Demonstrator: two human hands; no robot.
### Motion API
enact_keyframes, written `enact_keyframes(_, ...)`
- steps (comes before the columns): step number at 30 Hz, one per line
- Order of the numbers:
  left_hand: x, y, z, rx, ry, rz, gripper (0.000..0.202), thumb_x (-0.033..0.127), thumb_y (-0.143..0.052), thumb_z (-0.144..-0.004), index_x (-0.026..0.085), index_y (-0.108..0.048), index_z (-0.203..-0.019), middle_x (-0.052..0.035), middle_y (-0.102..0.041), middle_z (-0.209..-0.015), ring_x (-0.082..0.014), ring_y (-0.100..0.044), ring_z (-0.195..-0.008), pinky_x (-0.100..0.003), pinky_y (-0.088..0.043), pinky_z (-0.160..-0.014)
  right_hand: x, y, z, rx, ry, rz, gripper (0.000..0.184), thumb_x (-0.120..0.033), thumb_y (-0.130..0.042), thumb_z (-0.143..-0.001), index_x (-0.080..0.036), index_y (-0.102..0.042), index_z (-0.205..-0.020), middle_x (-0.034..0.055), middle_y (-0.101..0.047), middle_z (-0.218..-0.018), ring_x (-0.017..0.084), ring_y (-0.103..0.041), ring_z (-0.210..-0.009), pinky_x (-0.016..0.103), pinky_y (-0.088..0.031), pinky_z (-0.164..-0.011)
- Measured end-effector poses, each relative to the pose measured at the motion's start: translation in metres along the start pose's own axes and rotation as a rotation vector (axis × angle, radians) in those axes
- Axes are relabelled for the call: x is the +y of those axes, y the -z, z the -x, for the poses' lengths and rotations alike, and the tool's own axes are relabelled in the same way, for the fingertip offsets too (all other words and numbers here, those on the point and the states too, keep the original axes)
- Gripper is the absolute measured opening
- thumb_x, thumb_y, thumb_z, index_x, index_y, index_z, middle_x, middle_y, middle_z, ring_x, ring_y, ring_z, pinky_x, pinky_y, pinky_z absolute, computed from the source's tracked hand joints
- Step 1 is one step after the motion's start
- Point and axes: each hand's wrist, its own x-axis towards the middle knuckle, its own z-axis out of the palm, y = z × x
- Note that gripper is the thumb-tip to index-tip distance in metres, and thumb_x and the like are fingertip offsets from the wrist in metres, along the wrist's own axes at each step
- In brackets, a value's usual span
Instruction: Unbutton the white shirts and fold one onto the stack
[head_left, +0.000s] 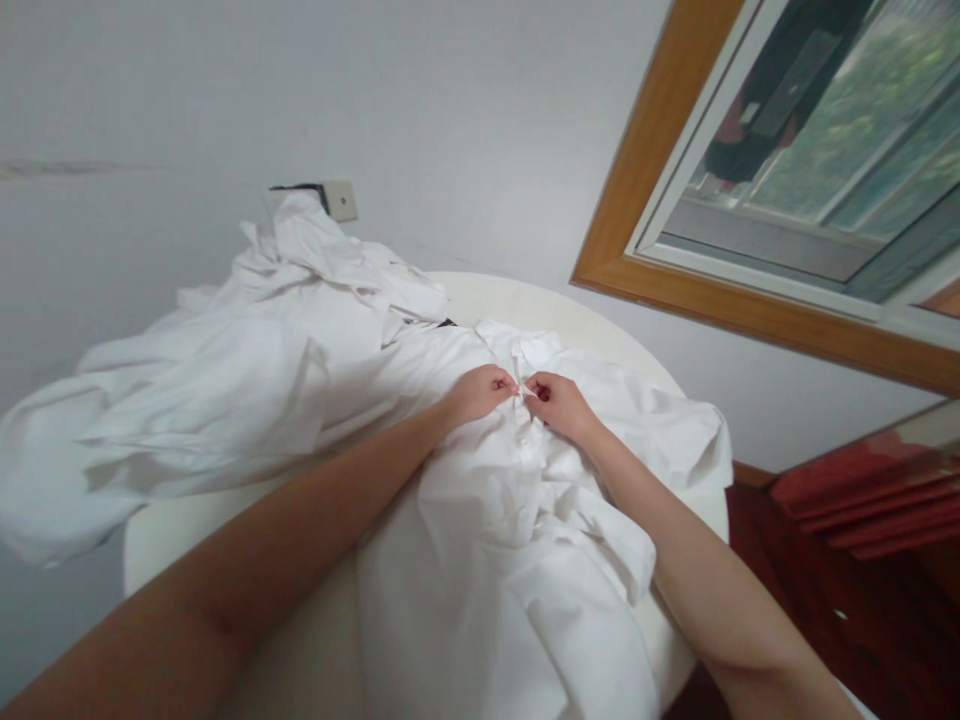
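At left, one heap of white cloth (225, 350) lies partly on one round white table (517, 295); at centre, the left hand (476, 392) pinches the front of one white shirt (480, 560), which spreads to lower centre; beside it, the right hand (562, 402) pinches too, the two apparently working the front placket, which calls for fine fingertip control; upper right, one window (832, 150)

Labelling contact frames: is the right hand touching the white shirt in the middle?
Touching. The head view shows the right hand pinching the front of the white shirt between its fingertips, with no gap at the cloth.
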Motion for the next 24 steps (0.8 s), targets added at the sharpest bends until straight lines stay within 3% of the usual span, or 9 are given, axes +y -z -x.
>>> enact_keyframes(8,0.001,0.001,0.001,-0.023,-0.002,-0.042,0.02,0.027,-0.054,-0.081,0.016,-0.071,-0.081,-0.0027,-0.065,-0.077,-0.0139,-0.057,-0.07,-0.024,-0.042,-0.064,0.0,0.003,0.001,-0.041,-0.058,-0.087,0.017,-0.022,-0.052,-0.073,-0.017,-0.066,-0.082,-0.0025,-0.058,-0.062,0.009,-0.05,-0.051,0.018,-0.039,-0.05)
enact_keyframes(16,0.003,-0.002,0.003,-0.025,-0.045,-0.109,0.022,0.024,-0.051,-0.083,0.017,-0.073,-0.082,-0.0045,-0.067,-0.08,-0.0164,-0.06,-0.075,-0.026,-0.045,-0.07,0.007,0.006,-0.001,-0.213,-0.2,-0.478,0.022,-0.029,-0.055,-0.075,-0.013,-0.067,-0.085,-0.0016,-0.061,-0.062,0.008,-0.055,-0.051,0.019,-0.048,-0.051)
enact_keyframes(24,0.007,-0.002,0.004,-0.02,-0.053,-0.194,0.027,0.019,-0.045,-0.084,0.014,-0.072,-0.083,-0.0068,-0.068,-0.082,-0.0173,-0.061,-0.081,-0.026,-0.045,-0.077,0.008,-0.004,-0.003,-0.062,-0.226,-0.406,0.015,-0.027,-0.059,-0.074,-0.016,-0.067,-0.082,-0.002,-0.058,-0.06,0.009,-0.052,-0.045,0.02,-0.046,-0.042)
